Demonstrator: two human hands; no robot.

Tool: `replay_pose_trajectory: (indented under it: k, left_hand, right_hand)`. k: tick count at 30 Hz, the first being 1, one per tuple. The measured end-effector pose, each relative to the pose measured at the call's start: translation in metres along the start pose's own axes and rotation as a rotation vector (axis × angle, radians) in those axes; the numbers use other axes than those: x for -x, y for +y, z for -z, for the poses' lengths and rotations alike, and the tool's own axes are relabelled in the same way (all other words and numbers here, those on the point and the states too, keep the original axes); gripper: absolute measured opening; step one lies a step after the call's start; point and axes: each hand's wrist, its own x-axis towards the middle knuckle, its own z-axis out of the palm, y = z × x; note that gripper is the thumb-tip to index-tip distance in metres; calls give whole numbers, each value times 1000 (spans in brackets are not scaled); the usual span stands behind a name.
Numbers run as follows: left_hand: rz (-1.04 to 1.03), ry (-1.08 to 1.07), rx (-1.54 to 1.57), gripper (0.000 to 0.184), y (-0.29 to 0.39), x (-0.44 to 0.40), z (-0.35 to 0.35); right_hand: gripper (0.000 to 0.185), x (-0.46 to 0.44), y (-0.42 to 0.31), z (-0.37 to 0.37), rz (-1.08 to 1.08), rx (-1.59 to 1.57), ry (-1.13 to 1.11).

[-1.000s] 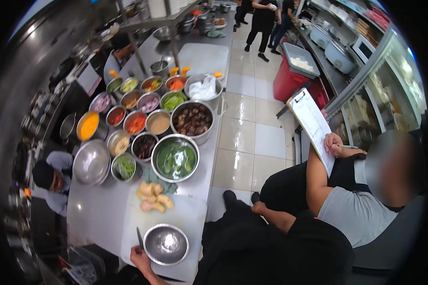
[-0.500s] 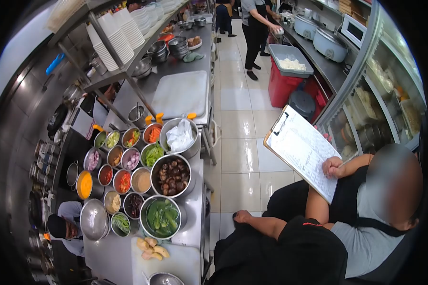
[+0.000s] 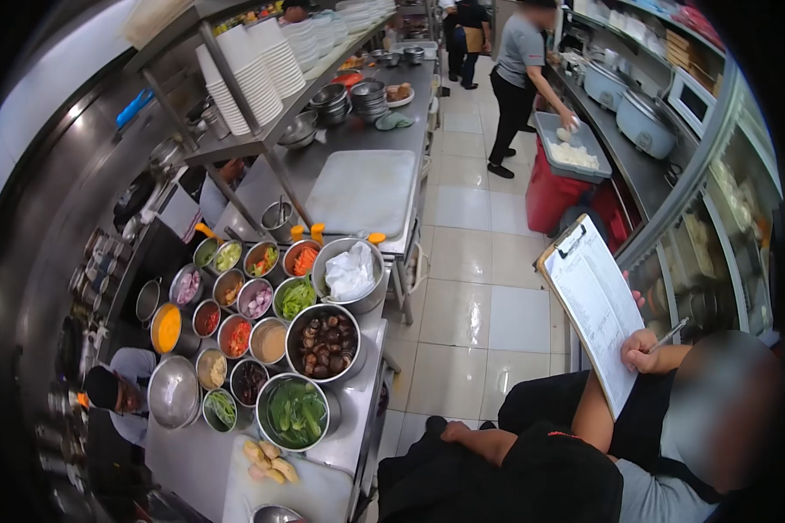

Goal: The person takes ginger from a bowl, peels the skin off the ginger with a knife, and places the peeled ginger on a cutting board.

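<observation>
My right hand (image 3: 455, 431), at the end of a bare forearm below a black sleeve, hangs low beside dark clothing at the bottom of the view. Its fingers are hidden, and I see nothing held in it. My left hand is out of view. Close on the right, a person in a grey shirt holds a clipboard (image 3: 593, 305) with printed sheets. That person's hand (image 3: 641, 349) grips a pen (image 3: 672, 333) over the paper. To the left, steel pots hold mushrooms (image 3: 324, 344), green leaves (image 3: 295, 413) and cut vegetables. Peeled pale yellow pieces (image 3: 270, 462) lie on a white cutting board (image 3: 310, 488).
A steel counter runs along the left, with another white board (image 3: 364, 187) and stacked bowls (image 3: 330, 105). Across the tiled aisle (image 3: 458, 314) stand a red bin (image 3: 554, 187), rice cookers (image 3: 644, 122) and a glass-door fridge (image 3: 715, 235). Other people stand farther back and behind the counter.
The view has shifted, so the far counter and aisle sit farther right. The clipboard holder's pen now points up and away from the sheet. The far person has moved a hand over the white food.
</observation>
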Motion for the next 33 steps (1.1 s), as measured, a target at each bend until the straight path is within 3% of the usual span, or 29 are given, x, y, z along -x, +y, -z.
replay_pose_trajectory:
  k: [1,2,4,6,8,10,12,14,15,16,17,18,21,24,30,33]
  left_hand:
    - [49,-184,120,37,-4,15,-21]
    - [237,-390,196,39,37,30,-17]
    - [356,-565,299,41,40,47,-40]
    - [496,-675,434,44,22,68,-66]
    - [695,-690,586,48,-4,94,-86]
    - [917,-656,757,53,-28,131,-103]
    - [1115,-586,929,58,-50,160,-116]
    - [1245,-507,1067,63,-69,168,-117]
    - [1239,-481,1091,66,-81,165,-112]
    - [1134,-562,731,60,-53,128,-50]
    - [847,-444,703,51,-67,122,-39]
    - [769,-277,821,41,-69,113,-19]
    - [838,31,859,36,-83,84,24]
    - [896,267,877,33,-113,71,22]
    - [948,68,1129,32,-139,45,-18]
    - [867,25,1329,22,-141,40,-33]
  right_hand:
    - [53,0,-5,0,19,13,-5]
    - [54,0,-11,0,26,29,-21]
    - [54,4,-17,-5,41,83,-74]
    - [58,-13,-10,-24,-79,15,-162]
    - [58,-89,39,-84,114,133,-266]
    - [50,13,-19,-17,-45,-191,-380]
    - [51,8,-15,-30,-203,-327,-440]
    - [51,7,-1,-36,79,-190,-421]
    - [51,3,3,-38,223,-142,-406]
    - [48,-1,10,-38,328,-84,-391]
    - [45,-5,15,-39,435,-34,-372]
    - [42,-4,16,-40,545,18,-351]
    - [34,20,-35,-32,283,413,-160]
    - [23,75,-85,-16,290,120,-47]
    - [34,157,-180,-18,310,-253,-56]
    - [35,183,-214,-26,362,-354,-45]
